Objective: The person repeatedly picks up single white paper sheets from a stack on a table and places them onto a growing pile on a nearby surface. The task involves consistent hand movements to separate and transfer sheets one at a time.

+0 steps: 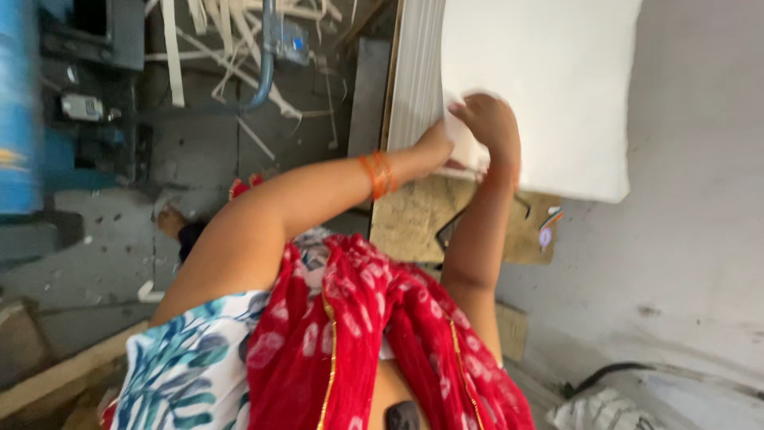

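Both hands meet at the near left corner of a tall stack of white paper (549, 87) that sits on a brown board (414, 219). The right hand (489, 123) lies on top of the stack with its fingers curled down onto the top sheet; motion blur hides how tightly they grip. The left hand (438, 143) presses against the stack's side edge at the same corner, and only part of it shows, so I cannot tell how far it is open. An orange bangle (378, 173) circles the left wrist. A red scarf (374, 334) hangs in front, over a floral top (187, 366). White paper strips (231, 48) litter the grey floor beside a blue machine (20, 103)
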